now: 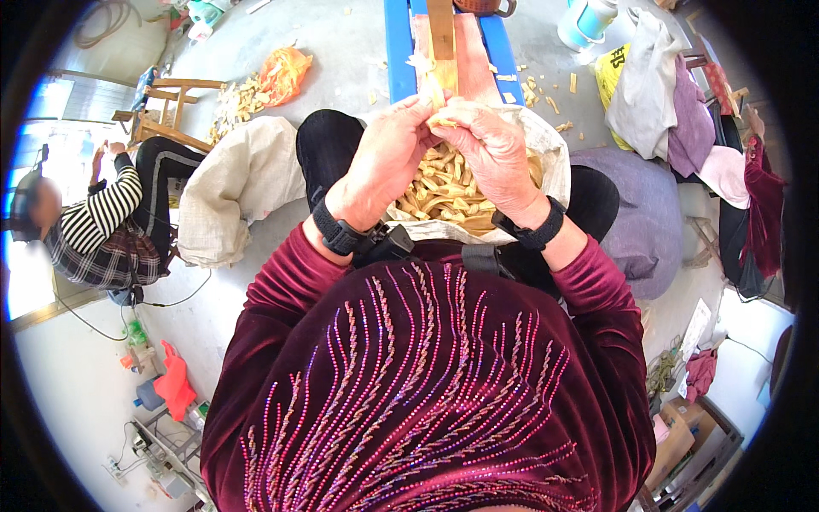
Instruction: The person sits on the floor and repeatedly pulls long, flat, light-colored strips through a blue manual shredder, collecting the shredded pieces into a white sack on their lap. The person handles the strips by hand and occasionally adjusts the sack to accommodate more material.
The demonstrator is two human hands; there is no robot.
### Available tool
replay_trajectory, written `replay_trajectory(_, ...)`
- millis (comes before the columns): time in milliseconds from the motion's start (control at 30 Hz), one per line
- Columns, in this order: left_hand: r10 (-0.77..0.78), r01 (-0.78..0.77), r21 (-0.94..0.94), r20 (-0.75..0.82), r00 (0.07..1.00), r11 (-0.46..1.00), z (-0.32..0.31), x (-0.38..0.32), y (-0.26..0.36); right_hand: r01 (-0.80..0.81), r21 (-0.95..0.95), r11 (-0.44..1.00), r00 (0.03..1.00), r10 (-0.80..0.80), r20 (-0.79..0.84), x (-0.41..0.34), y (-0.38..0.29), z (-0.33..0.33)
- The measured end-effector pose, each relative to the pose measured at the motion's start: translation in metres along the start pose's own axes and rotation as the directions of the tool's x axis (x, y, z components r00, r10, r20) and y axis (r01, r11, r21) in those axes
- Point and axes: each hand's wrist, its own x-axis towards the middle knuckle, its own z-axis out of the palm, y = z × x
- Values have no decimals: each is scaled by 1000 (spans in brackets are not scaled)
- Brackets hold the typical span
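A white woven sack [555, 137] stands open between my knees. It holds a heap of knotted yellowish strips [441, 192] that look like tofu-skin knots. Above the sack's far side my two hands meet at the fingertips. My left hand [390, 150] pinches a pale yellow strip [437, 96], whose length runs up toward a wooden piece. Between the thumb and curled fingers of my right hand [492, 144] is a small yellow folded part [444, 121]; whether it belongs to the same strip is hard to tell.
Ahead is a blue bench [398, 51] with pink cloth [473, 57] and an upright wooden piece [440, 29]. Yellow scraps [240, 102] lie by an orange bag [286, 73]. Cloth-covered bundles [630, 217] flank me. A person [105, 217] sits left; another person's sleeve [761, 205] is right.
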Motion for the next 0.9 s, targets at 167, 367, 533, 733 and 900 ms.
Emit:
replay_trajectory(167,80,-71,82,-110,991,994,11,-5,-1,-347,326,879,929,370,-10,4,-6,3)
replay_trajectory(367,283,-294,553,107,953,779,10,-7,3,290,-434,853,955,-284,81,25,-9,0)
replay_trajectory(533,373,-410,778,243,895,477,5,-9,9,343,-528,777,938,-312,150,31,-9,6)
replay_trajectory(733,725,-546,838,387,571,-17,9,-13,12,-167,89,982,979,176,-101,27,-15,19)
replay_trajectory(900,618,-578,335,-19,786,745,15,-9,-2,-469,773,427,781,610,136,29,-13,21)
